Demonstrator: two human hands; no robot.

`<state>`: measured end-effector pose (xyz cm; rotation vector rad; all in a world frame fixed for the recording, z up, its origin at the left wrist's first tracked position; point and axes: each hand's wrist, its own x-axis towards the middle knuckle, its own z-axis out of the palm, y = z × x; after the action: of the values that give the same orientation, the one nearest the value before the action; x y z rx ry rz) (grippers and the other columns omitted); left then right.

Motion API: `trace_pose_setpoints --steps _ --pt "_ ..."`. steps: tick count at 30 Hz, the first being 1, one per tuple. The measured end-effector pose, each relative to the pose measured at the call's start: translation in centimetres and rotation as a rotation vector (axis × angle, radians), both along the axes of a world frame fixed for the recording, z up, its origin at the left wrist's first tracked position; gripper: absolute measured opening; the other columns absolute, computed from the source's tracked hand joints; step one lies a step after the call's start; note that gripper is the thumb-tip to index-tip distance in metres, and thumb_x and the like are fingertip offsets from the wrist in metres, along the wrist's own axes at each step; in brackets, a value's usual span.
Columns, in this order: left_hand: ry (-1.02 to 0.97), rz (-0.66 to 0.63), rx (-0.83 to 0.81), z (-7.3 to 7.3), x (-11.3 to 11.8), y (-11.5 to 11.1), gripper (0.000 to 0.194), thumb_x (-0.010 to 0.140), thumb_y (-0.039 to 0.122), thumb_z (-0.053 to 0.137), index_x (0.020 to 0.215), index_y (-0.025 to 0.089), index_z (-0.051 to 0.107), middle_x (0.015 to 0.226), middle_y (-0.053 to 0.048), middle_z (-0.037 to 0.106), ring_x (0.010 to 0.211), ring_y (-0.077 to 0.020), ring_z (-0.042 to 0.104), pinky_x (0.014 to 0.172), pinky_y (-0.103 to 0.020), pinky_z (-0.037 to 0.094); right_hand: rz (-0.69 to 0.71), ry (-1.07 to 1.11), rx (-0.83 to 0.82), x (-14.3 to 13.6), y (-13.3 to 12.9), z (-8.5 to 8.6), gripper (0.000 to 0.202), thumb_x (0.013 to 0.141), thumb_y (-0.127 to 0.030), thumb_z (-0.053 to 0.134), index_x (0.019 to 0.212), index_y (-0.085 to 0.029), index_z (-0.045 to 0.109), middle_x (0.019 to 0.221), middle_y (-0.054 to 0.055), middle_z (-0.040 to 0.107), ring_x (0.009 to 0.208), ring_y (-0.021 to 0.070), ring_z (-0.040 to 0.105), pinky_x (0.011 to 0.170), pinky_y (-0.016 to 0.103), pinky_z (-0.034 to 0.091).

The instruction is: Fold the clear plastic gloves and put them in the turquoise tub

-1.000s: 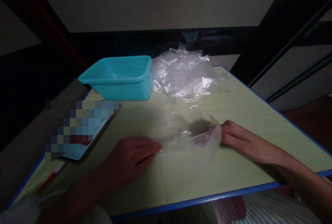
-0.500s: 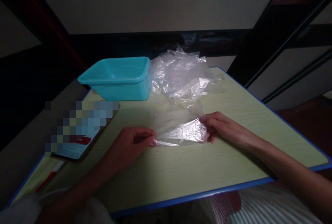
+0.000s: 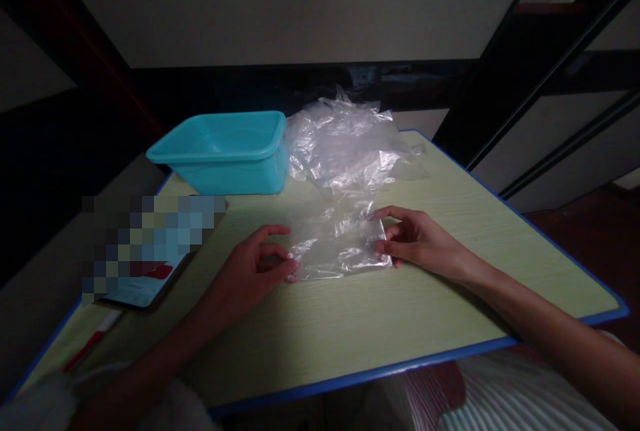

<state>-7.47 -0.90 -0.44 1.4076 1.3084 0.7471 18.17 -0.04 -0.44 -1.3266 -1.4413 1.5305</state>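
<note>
A clear plastic bag (image 3: 335, 241) lies spread on the table in front of me, its near edge toward me. My left hand (image 3: 263, 258) pinches its near left corner between thumb and a finger, with the index finger stretched out above. At its right side, my right hand (image 3: 413, 241) grips the near right corner, thumb on top and index finger reaching along the edge. Just beyond, a loose heap of clear plastic bags (image 3: 345, 141) touches or overlaps the far edge of this bag; I cannot tell which.
A turquoise plastic basin (image 3: 225, 164) stands at the back left, beside the heap. On the left lie a phone (image 3: 137, 291), its screen partly blurred out, and a red and white pen (image 3: 93, 341). The pale table (image 3: 320, 344) has a blue edge; a panelled wall rises behind it.
My right hand has shifted slightly left, and its index finger has stretched out along the bag. My left fingers have spread apart somewhat. The bag now lies flatter, and the view has moved slightly.
</note>
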Motion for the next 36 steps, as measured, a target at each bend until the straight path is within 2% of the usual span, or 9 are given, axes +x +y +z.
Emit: trace_pose_setpoints --steps 5,16,21,27,36 --pt "-0.001 0.053 0.019 -0.2 0.3 -0.1 0.051 0.061 0.027 0.067 0.106 0.019 0.042 0.068 0.008 0.059 0.054 -0.0147 0.066 0.052 -0.024 0.047 -0.005 -0.014 0.056 -0.3 -0.1 -0.2 0.047 0.065 -0.019 0.065 0.108 -0.015 0.046 0.052 -0.008 0.058 0.041 0.0078 0.049 0.039 0.020 0.039" --pt "0.011 0.073 0.022 -0.2 0.4 -0.2 0.062 0.063 0.026 0.065 0.118 0.018 0.037 0.070 0.007 0.060 0.054 -0.0140 0.065 0.053 -0.024 0.048 0.016 -0.078 0.183 -0.2 -0.4 -0.7 0.037 0.071 -0.023 0.062 0.103 -0.017 0.045 0.060 -0.007 0.051 0.044 0.0073 0.049 0.039 0.021 0.038" --pt "-0.019 0.112 -0.002 0.3 0.5 -0.2 0.076 0.059 0.027 0.067 0.126 0.018 0.032 0.074 0.006 0.063 0.055 -0.0163 0.067 0.053 -0.025 0.050 0.000 -0.142 0.272 0.1 -0.7 -0.6 0.045 0.070 -0.022 0.064 0.109 -0.018 0.041 0.068 -0.005 0.053 0.052 0.0088 0.051 0.046 0.023 0.041" --pt "0.014 0.161 0.008 0.6 0.3 -0.2 0.087 0.055 0.021 0.069 0.132 0.019 0.029 0.077 0.004 0.065 0.053 -0.0143 0.066 0.050 -0.023 0.049 -0.024 -0.118 0.252 0.4 -1.2 -0.2 0.060 0.068 -0.021 0.064 0.118 -0.020 0.032 0.079 -0.002 0.053 0.056 0.0090 0.052 0.050 0.024 0.043" --pt "0.021 0.139 0.027 0.4 0.2 -0.3 0.090 0.053 0.021 0.073 0.133 0.022 0.032 0.077 0.005 0.064 0.049 -0.0120 0.062 0.044 -0.020 0.045 0.024 -0.135 0.263 0.6 -1.4 -0.5 0.060 0.067 -0.023 0.063 0.117 -0.022 0.030 0.083 -0.001 0.050 0.056 0.0078 0.050 0.050 0.024 0.043"
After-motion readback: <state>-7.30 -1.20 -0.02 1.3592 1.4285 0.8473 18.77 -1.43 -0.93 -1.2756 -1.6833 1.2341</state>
